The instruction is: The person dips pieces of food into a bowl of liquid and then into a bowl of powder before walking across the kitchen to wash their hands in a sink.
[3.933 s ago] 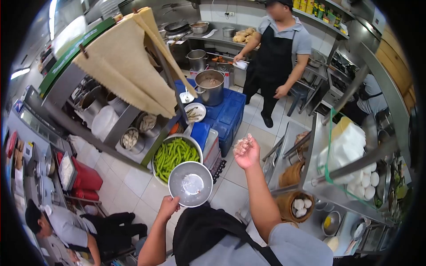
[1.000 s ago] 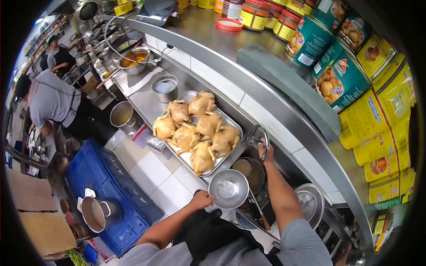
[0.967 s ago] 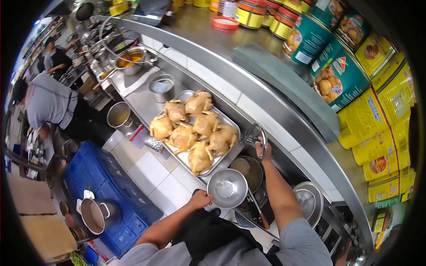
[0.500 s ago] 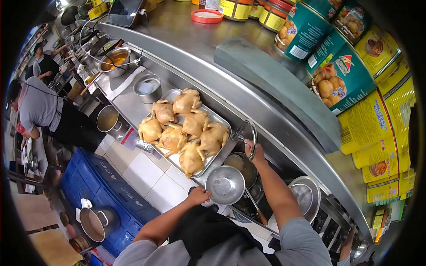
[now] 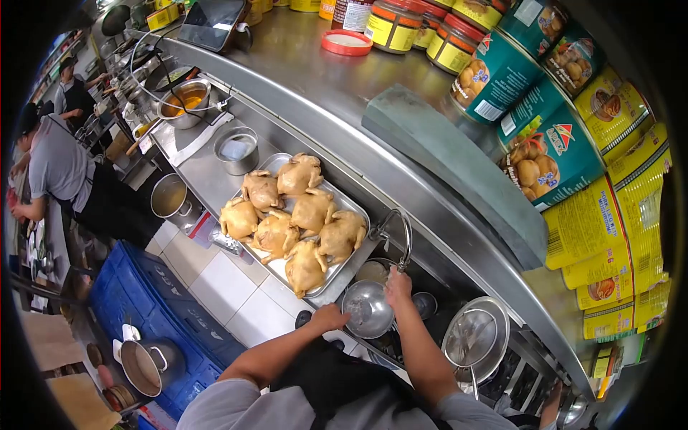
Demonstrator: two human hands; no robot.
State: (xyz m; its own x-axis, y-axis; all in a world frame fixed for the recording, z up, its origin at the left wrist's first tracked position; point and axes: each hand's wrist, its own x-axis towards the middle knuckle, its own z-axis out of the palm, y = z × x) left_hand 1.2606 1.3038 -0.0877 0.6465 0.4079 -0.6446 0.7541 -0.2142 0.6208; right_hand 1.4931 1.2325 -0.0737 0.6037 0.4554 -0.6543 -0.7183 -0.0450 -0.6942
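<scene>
My left hand is closed on the left edge of a round metal bowl, which is held over the sink area. My right hand, fingers curled, is beside the bowl's upper right rim, just below the curved faucet; what it grips, if anything, I cannot tell. Behind the bowl a pot shows in part. Left of the faucet, several whole plucked chickens lie on a metal tray.
A large strainer rests right of my right forearm. Farther left are a steel container and a pot of orange liquid. Cans and jars line the upper shelf. A blue crate stands behind left; co-workers work beyond.
My right hand has come off the faucet spout and down to the bowl's side. The bowl has shifted slightly down and right with my left hand. The wooden-handled utensil is now hidden.
</scene>
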